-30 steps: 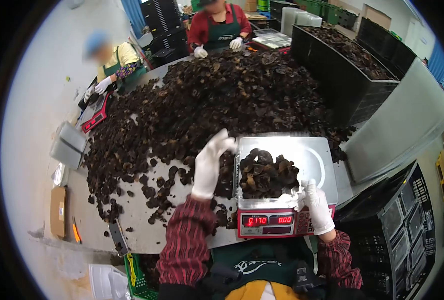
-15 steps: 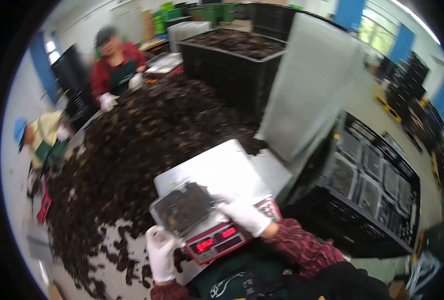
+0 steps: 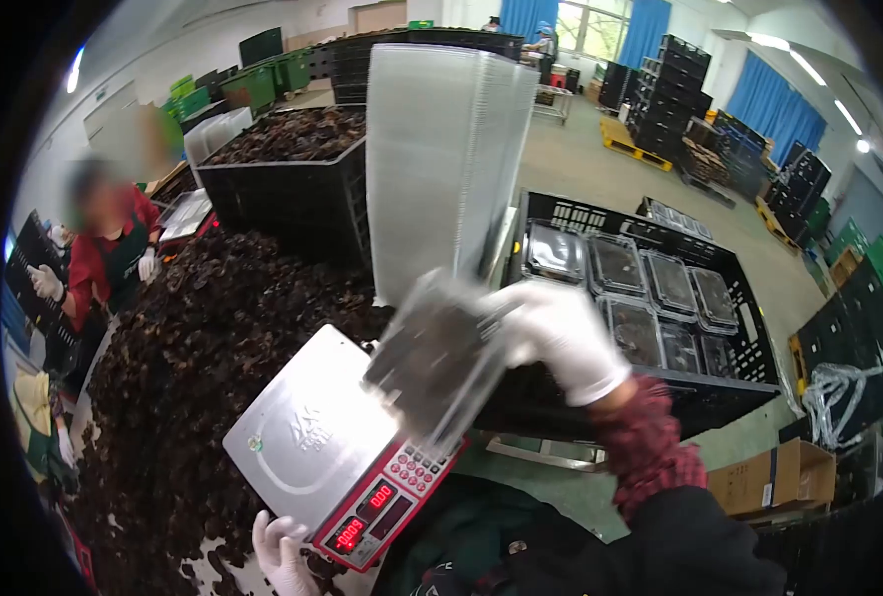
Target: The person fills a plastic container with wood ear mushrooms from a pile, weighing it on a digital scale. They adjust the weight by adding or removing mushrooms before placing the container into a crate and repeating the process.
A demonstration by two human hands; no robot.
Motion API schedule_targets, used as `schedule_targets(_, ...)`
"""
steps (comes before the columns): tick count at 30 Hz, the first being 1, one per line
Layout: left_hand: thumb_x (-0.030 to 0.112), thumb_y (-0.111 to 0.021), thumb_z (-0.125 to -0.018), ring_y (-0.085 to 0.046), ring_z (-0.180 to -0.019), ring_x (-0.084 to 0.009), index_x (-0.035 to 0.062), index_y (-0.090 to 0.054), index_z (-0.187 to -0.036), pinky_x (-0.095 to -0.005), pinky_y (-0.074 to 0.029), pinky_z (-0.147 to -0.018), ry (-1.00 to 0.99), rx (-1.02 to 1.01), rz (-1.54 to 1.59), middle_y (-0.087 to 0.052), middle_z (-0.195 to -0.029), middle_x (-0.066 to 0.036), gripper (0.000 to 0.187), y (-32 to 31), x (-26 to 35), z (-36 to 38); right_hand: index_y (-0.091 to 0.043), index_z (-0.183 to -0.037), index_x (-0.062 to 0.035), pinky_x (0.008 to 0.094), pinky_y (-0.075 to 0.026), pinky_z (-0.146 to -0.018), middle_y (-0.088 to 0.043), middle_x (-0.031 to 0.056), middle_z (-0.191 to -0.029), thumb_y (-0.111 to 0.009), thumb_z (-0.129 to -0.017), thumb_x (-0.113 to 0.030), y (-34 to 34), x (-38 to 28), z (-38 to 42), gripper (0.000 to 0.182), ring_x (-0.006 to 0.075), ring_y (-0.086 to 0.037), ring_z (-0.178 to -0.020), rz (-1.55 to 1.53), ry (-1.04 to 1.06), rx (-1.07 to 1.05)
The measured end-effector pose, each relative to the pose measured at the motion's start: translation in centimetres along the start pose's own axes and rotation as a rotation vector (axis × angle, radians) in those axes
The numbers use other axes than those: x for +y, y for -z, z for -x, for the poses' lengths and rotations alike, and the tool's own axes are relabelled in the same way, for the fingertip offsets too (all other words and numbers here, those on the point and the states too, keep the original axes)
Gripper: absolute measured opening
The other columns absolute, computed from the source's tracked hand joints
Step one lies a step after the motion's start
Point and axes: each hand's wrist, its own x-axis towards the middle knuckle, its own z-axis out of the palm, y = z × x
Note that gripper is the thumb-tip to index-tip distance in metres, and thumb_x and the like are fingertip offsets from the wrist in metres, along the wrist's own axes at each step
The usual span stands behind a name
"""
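Note:
My gloved right hand [image 3: 561,333] grips a clear plastic clamshell box [image 3: 432,363] by its right side. The box is filled with dark pieces like wood ear mushroom and hangs tilted above the scale's right edge, blurred by motion. Below it lies a digital scale [image 3: 307,432] with a bare silver plate and a red front, its display lit. My left hand [image 3: 283,556], also gloved, is at the scale's near left corner, fingers loosely bent and apart, holding nothing. A large heap of the dark mushroom pieces [image 3: 193,348] spreads left of and behind the scale.
On the right, a black crate [image 3: 660,397] holds several filled clear boxes [image 3: 635,333]. A tall stack of clear plastic trays [image 3: 422,169] stands behind the scale. Further back is a black bin [image 3: 283,204] of mushroom. A person [image 3: 114,238] works across the heap; another person's sleeve [image 3: 34,397] shows far left.
My right hand has lifted the filled box off the scale and carried it right, toward the crate. My left hand has come away from the box. The view has turned right.

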Motion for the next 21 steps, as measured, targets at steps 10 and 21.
schedule_targets(10,0.006,-0.058,-0.088,-0.06,-0.083,-0.0173,-0.0037,-0.052,-0.123,-0.0273,-0.05,-0.072,0.223,0.181,-0.133,-0.061,-0.1,-0.01,0.037,2.2,-0.5,0.0,-0.055,-0.076,0.0021,0.0248,-0.045,-0.04,-0.065,0.0167,-0.069,-0.046,-0.08,-0.004,26.5,3.2,10.0,0.011,0.0166,-0.061,-0.051,0.31,0.101,1.124)
schedule_targets(21,0.012,-0.06,-0.091,-0.057,-0.098,-0.0268,-0.0023,-0.055,-0.12,-0.0375,-0.048,-0.085,-0.003,0.184,-0.476,-0.059,-0.114,-0.017,0.033,6.7,-2.6,1.2,-0.061,-0.061,0.0062,0.029,-0.044,-0.036,-0.057,0.012,-0.047,-0.055,-0.086,-0.026,21.2,0.2,7.9,0.041,0.0209,-0.058,-0.037,0.883,-0.55,0.489)
